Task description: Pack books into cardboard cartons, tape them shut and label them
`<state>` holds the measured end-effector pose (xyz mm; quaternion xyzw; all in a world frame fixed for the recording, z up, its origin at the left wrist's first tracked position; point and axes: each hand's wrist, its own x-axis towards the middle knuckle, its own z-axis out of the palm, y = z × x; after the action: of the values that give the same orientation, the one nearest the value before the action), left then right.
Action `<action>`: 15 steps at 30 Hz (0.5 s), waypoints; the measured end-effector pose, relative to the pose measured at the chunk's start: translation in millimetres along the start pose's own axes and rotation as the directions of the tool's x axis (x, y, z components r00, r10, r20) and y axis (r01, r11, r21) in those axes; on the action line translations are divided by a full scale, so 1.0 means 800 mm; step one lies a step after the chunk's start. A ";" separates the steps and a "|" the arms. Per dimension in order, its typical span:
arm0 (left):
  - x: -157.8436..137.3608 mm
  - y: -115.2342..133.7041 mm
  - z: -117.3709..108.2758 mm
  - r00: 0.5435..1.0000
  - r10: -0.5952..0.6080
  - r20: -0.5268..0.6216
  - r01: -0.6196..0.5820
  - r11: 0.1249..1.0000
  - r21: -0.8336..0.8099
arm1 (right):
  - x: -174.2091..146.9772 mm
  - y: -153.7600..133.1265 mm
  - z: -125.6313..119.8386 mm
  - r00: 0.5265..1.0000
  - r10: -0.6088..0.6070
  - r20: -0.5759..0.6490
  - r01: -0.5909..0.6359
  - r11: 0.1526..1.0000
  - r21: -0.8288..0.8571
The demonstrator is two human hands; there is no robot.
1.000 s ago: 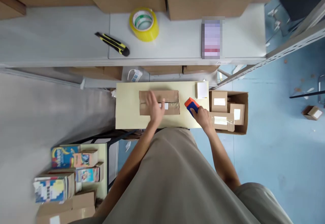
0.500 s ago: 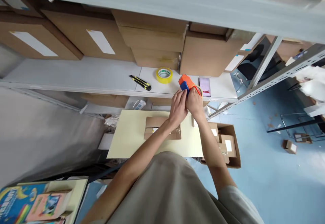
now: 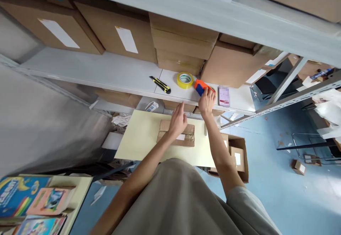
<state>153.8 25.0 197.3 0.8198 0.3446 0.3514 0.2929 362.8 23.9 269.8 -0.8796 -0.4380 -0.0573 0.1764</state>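
Note:
My right hand (image 3: 207, 103) has its fingers around an orange and blue tape dispenser (image 3: 199, 86), which is at the front part of the grey shelf (image 3: 119, 74). My left hand (image 3: 177, 123) is in the air, fingers stretched and holding nothing. Below it, a small taped cardboard box (image 3: 189, 141) with a white label lies on the pale yellow table (image 3: 138, 132), partly hidden by my left hand and forearm. Left of the dispenser on the shelf are a roll of yellow tape (image 3: 185, 81) and a black and yellow box cutter (image 3: 160, 84).
A phone (image 3: 224, 96) lies on the shelf right of the dispenser. Large cartons (image 3: 183, 43) line the shelf's back. The upper shelf beam (image 3: 170, 4) crosses overhead. An open carton (image 3: 244, 164) with smaller boxes stands right of the table. Books (image 3: 49, 206) lie at lower left.
My left hand has come off the tape dispenser and moved down over the box. My right hand has lowered the dispenser to the shelf. The view has shifted.

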 end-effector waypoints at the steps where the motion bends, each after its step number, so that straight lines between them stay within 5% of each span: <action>1: -0.015 -0.022 -0.007 0.997 -0.072 -0.005 0.072 0.997 0.015 | -0.021 0.009 0.005 0.999 -0.017 -0.047 0.018 0.999 0.032; 3: -0.052 -0.066 -0.023 0.966 -0.257 -0.014 0.257 0.965 0.050 | -0.080 0.029 0.020 0.996 -0.027 -0.087 0.037 0.993 0.114; 5: -0.092 -0.103 -0.036 0.882 -0.472 -0.006 0.470 0.876 0.113 | -0.151 0.046 0.042 1.000 0.023 0.001 -0.023 0.979 0.204; 7: -0.125 -0.125 -0.041 0.776 -0.629 0.044 0.615 0.770 0.170 | -0.218 0.054 0.068 0.965 0.103 0.240 -0.161 0.958 0.236; 9: -0.146 -0.132 -0.037 0.703 -0.702 0.114 0.677 0.710 0.196 | -0.268 0.054 0.094 0.860 0.185 0.476 -0.311 0.929 0.200; 11: -0.155 -0.129 -0.029 0.682 -0.717 0.143 0.689 0.696 0.203 | -0.294 0.050 0.115 0.786 0.232 0.573 -0.387 0.907 0.164; 15: -0.152 -0.125 -0.019 0.681 -0.722 0.127 0.685 0.688 0.238 | -0.293 0.055 0.135 0.787 0.292 0.544 -0.436 0.886 0.155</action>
<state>43.5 -5.8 88.3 0.6777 0.6295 0.0914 0.3689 248.7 -137.7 97.8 -0.8985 -0.2926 0.2717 0.1823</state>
